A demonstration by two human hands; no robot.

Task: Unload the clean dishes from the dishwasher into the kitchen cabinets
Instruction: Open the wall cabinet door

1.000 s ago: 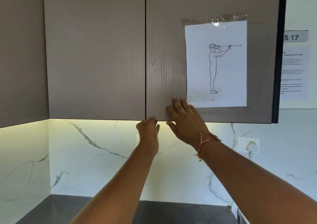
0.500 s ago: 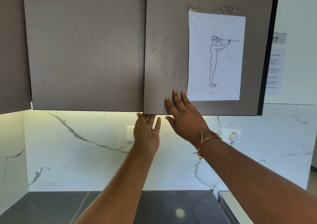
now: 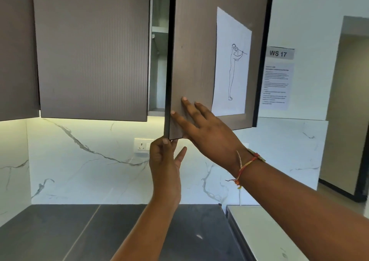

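- Bare left forearm [image 3: 143, 230] and bare right forearm [image 3: 299, 200], uncovered down to the bottom edge of the view.
- Round the right wrist, a thin thread bracelet [image 3: 247, 164] of red, orange and yellow strands, with loose frayed ends hanging below.
- Beside it, a flat olive-tan piece [image 3: 256, 155], possibly a second band.
- Short-trimmed nails on left hand [image 3: 163, 161] and right hand [image 3: 207, 133].

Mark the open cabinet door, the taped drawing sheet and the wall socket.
open cabinet door [image 3: 194, 61], head view, bare front panel left of the sheet
taped drawing sheet [image 3: 225, 65], head view, white paper beside the figure
wall socket [image 3: 142, 146], head view, faceplate centre
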